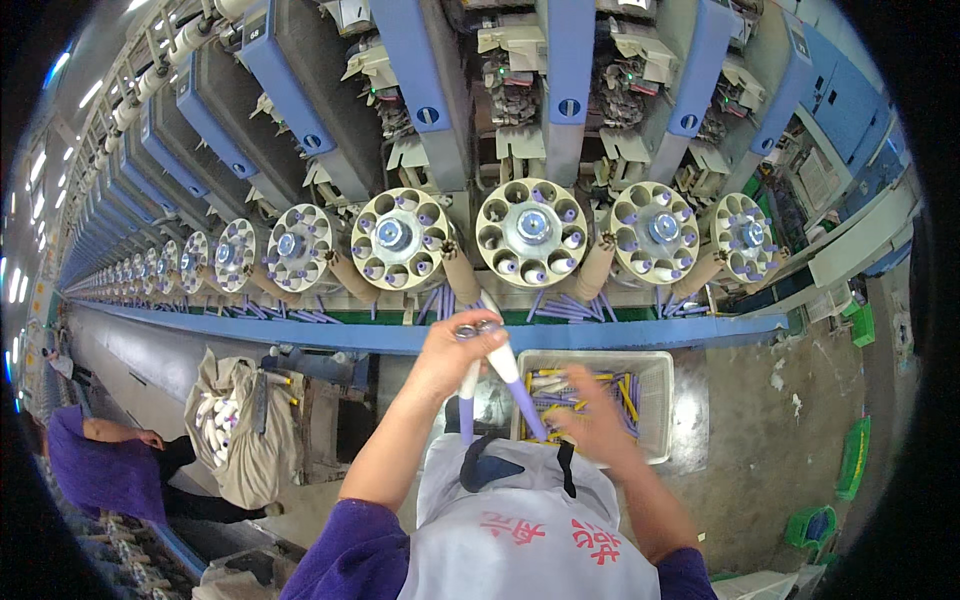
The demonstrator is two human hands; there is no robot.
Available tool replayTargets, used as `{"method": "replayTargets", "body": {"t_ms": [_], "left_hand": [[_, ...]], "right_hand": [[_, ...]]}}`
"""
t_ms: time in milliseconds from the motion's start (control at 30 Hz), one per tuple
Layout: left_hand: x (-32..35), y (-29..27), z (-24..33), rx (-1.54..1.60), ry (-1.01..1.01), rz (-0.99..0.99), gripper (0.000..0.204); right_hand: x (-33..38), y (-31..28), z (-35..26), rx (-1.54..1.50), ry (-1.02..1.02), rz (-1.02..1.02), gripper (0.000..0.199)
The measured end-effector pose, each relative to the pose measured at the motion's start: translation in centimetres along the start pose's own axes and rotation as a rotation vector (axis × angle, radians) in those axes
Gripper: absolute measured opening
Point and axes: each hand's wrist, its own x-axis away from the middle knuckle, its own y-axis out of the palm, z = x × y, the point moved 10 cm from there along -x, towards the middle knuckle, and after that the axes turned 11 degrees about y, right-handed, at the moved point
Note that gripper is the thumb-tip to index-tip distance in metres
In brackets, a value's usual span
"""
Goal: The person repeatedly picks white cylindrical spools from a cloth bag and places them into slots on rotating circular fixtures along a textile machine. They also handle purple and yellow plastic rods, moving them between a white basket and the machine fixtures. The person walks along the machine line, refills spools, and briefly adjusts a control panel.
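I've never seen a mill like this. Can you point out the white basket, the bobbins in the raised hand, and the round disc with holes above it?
white basket (655, 362), head view, right rim.
bobbins (527, 400), head view, purple shaft.
round disc (532, 232), head view, centre hub.

Two purple bobbins (500, 385) with white yarn at their upper ends stood tilted, crossing each other. A white basket (655, 400) beside them held purple and yellow tubes (580, 395).

We see small white square labels (253, 34) on the blue machine panels at upper left, a pale control panel (818, 178) at far right, and red characters (548, 533) on our white apron.
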Motion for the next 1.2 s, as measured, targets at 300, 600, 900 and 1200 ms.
{"method": "replayTargets", "body": {"t_ms": [300, 600, 900, 1200], "left_hand": [[-9.8, -28.4, 3.7, 0.431, 0.161, 0.357, 0.031], [-15.5, -25.4, 1.1, 0.348, -0.067, -0.037, 0.04], [-6.3, -19.7, -10.4, 0.778, -0.825, -0.028, 0.037], [-16.8, -18.1, -0.8, 0.992, -0.378, -0.144, 0.047]], "right_hand": [[-2.9, 4.4, 10.1, -1.25, 1.047, 0.165, 0.01], [-23.4, 25.1, -15.0, -0.78, 0.316, -0.601, 0.033], [-25.6, 20.4, -2.0, -1.629, 0.969, -0.376, 0.03], [-34.2, 20.8, 3.1, -1.58, 1.108, -0.074, 0.031]]}}
